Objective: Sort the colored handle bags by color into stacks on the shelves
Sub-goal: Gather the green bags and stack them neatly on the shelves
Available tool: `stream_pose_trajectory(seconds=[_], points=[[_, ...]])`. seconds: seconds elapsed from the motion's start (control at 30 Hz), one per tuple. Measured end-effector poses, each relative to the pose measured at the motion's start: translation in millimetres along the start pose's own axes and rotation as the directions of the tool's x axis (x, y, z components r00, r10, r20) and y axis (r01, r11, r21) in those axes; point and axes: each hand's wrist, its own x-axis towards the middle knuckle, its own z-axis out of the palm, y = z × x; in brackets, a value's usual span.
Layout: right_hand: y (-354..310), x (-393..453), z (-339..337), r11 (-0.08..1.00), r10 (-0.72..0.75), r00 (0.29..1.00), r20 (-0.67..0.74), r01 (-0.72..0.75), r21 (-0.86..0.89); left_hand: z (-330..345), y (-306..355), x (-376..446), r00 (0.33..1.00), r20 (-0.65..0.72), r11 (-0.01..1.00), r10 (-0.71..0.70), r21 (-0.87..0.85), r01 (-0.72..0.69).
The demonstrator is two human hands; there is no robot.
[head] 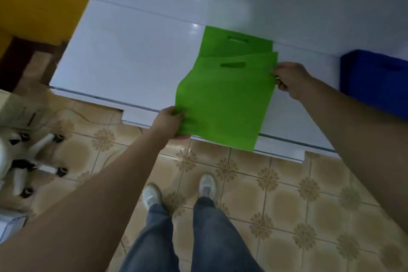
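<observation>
The left hand pinches the lower-left corner of the top green handle bag. The right hand pinches its upper-right edge. This bag overhangs the front edge of the white shelf, partly covering a second green bag lying flat behind it. A blue stack lies on the shelf at right.

Lighting dim and even, overhead source. Two soft glare spots on the glossy white shelf. Whole frame slightly soft; chair base at left edge blurred. Wide-angle bending toward the edges; corners darken.
</observation>
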Motion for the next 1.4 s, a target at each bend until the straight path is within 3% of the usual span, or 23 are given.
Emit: stream_pose_trajectory(seconds=[0.1, 0.23, 0.37, 0.43, 0.5, 0.6, 0.7, 0.8, 0.9, 1.03, 1.1, 1.23, 1.4], points=[[0, 14, -1, 0.999, -0.052, 0.996, -0.069, 0.053, 0.002, 17, 18, 23, 1.0, -0.003, 1.0, 0.029, -0.007, -0.029], [35, 17, 13, 0.986, 0.079, 0.997, -0.027, -0.082, -0.144, 42, 34, 51, 0.995, 0.003, 0.995, 0.096, 0.004, -0.096], [69, 15, 27, 0.966, 0.069, 0.997, -0.024, -0.073, -0.249, 61, 34, 68, 0.996, -0.072, 0.997, 0.061, 0.055, -0.057], [77, 15, 30, 0.952, 0.03, 0.999, -0.039, -0.04, -0.303, 63, 34, 77, 0.985, -0.093, 0.971, 0.147, 0.201, -0.126], [84, 17, 31, 0.928, 0.019, 0.999, -0.026, -0.027, -0.371, 61, 34, 82, 0.952, -0.112, 0.865, 0.286, 0.457, -0.207], [83, 16, 34, 0.895, 0.043, 0.997, -0.068, -0.069, -0.441, 57, 33, 88, 0.897, -0.191, 0.732, 0.398, 0.656, -0.185], [78, 19, 37, 0.904, 0.099, 0.987, -0.127, -0.142, -0.403, 61, 30, 89, 0.912, -0.211, 0.771, 0.353, 0.617, -0.156], [76, 25, 41, 0.944, 0.091, 0.995, -0.045, -0.101, -0.313, 61, 26, 94, 0.92, -0.152, 0.8, 0.36, 0.557, -0.222], [73, 25, 45, 0.939, 0.078, 0.997, -0.026, -0.082, -0.334, 57, 27, 98, 0.914, -0.096, 0.744, 0.393, 0.618, -0.255], [58, 15, 52, 0.843, 0.072, 0.985, -0.157, -0.144, -0.518, 49, 36, 90, 0.908, -0.081, 0.641, 0.41, 0.734, -0.224], [39, 1, 61, 0.832, -0.001, 0.986, -0.17, -0.093, -0.547, 41, 35, 76, 0.898, -0.071, 0.655, 0.435, 0.71, -0.261], [-25, -28, 92, 0.809, -0.251, 0.966, -0.057, 0.177, -0.56, 10, 25, 32, 0.871, -0.103, 0.691, 0.481, 0.656, -0.304], [-115, -96, 152, 0.662, -0.548, 0.831, 0.1, 0.503, -0.556, -58, 12, -35, 0.823, -0.159, 0.735, 0.545, 0.563, -0.378]])
